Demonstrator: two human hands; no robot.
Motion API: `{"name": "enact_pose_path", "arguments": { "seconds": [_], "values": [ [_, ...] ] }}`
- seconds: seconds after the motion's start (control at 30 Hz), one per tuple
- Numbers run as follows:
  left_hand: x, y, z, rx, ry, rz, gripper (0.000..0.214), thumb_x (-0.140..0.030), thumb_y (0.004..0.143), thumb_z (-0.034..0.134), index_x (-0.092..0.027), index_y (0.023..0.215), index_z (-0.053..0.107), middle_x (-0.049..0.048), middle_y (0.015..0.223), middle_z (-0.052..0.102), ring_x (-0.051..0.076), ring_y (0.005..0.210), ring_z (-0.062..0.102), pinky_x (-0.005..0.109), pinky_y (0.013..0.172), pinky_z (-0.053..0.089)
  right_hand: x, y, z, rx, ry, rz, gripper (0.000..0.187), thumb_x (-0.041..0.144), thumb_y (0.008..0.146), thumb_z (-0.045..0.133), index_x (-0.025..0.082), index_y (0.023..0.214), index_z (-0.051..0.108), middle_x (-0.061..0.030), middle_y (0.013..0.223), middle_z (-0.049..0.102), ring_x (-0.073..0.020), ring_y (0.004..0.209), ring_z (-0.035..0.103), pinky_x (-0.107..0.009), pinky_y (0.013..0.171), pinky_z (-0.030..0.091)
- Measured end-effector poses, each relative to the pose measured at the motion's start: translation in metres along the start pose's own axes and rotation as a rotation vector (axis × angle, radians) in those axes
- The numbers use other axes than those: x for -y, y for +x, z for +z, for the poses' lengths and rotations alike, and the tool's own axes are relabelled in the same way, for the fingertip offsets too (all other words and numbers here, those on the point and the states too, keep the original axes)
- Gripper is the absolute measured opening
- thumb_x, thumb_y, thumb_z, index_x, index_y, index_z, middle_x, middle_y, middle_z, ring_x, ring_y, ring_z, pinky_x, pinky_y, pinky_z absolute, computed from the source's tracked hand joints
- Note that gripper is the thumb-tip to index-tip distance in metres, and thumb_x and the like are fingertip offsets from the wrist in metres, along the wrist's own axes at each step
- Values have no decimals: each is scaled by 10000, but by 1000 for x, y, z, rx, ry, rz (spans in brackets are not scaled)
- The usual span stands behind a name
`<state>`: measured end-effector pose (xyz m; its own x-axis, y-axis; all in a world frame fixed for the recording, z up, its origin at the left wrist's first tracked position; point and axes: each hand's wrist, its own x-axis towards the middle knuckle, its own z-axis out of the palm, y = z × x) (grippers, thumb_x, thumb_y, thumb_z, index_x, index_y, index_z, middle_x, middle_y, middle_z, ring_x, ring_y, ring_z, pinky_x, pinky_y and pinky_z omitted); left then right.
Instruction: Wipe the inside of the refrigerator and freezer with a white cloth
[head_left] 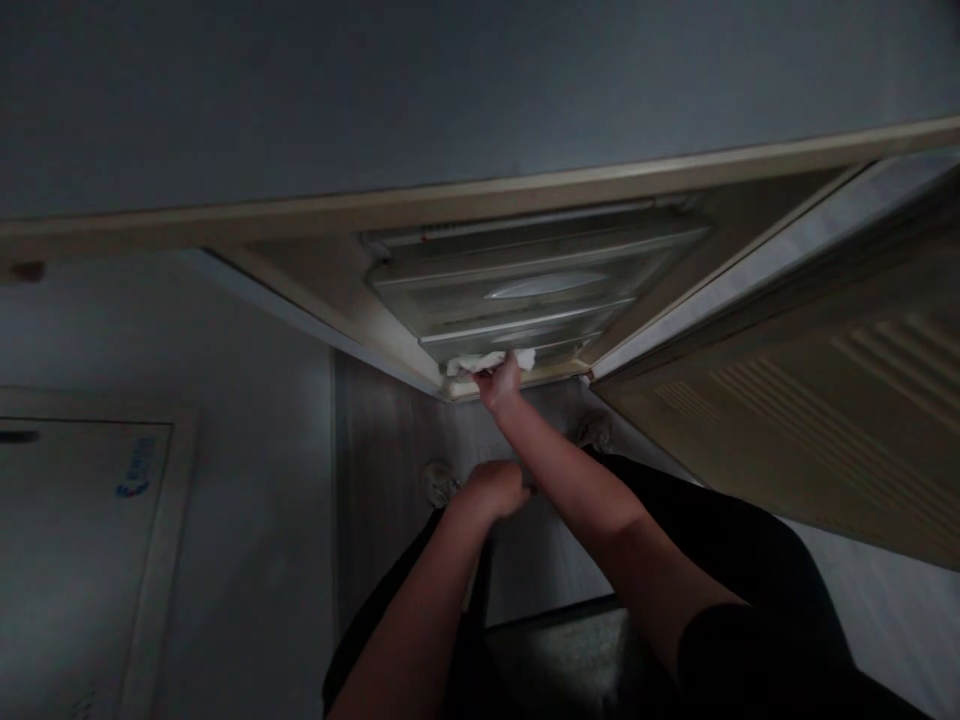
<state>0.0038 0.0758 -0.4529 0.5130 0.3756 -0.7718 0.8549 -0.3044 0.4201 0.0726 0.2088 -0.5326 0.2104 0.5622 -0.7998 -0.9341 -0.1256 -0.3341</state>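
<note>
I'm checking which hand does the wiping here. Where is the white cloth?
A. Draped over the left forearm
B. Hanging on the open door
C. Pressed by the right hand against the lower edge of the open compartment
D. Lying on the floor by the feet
C: the right hand presses the white cloth against the compartment's lower edge; the left hand hangs lower, fisted, away from it.

domestic interior, dim. indicators: open fridge-type cabinet (525, 300) with clear plastic shelves or drawers, its ribbed door (825, 400) swung right; wood-pattern floor (390, 440); pale walls; a framed panel (82, 540) at left.
</note>
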Motion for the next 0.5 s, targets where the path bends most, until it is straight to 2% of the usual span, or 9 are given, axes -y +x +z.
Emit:
{"name": "enact_pose_path", "arguments": {
  "seconds": [0.13,0.23,0.33,0.4,0.43,0.5],
  "values": [
    [9,5,-11,-165,-124,-61,316,-414,917,566,-161,1008,732,205,1114,761,366,1073,718,440,928,525,37,-61,-61,155,-110,-236,288,363,941,487,192,1063,684,-28,988,767,-191,1009,727,-346,941,588],
    [6,9,-23,-308,-310,-53,379,-474,942,504,-177,1056,711,166,1110,761,321,1101,697,400,936,516,72,-110,-113,208,-202,-268,301,392,830,624,178,1016,726,-57,1020,783,-243,1092,723,-363,965,585],
    [-16,15,-30,-358,-518,8,690,-677,987,228,-184,1055,707,111,920,765,248,937,709,334,809,542,107,-146,-149,238,-251,-216,396,443,736,717,180,1032,737,-79,1026,786,-279,1092,726,-395,947,596],
    [-39,20,-30,-355,-767,99,887,-807,926,102,-174,1010,719,105,810,741,233,833,697,320,732,539,129,-159,-164,241,-296,-234,458,456,706,758,189,1076,723,-80,1048,783,-282,1072,731,-403,937,598],
    [-52,24,-29,-354,-903,152,903,-875,878,171,-170,986,724,105,794,737,233,816,691,319,723,537,139,-162,-169,231,-327,-259,465,454,700,772,195,1082,713,-79,1051,781,-279,1058,734,-402,931,597],
    [-78,34,-27,-361,-1111,238,810,-912,731,523,-164,962,730,98,824,746,242,840,688,323,752,537,157,-164,-177,216,-376,-320,449,444,703,781,200,1071,697,-78,1059,775,-274,1046,733,-392,923,593]
  ]
}}
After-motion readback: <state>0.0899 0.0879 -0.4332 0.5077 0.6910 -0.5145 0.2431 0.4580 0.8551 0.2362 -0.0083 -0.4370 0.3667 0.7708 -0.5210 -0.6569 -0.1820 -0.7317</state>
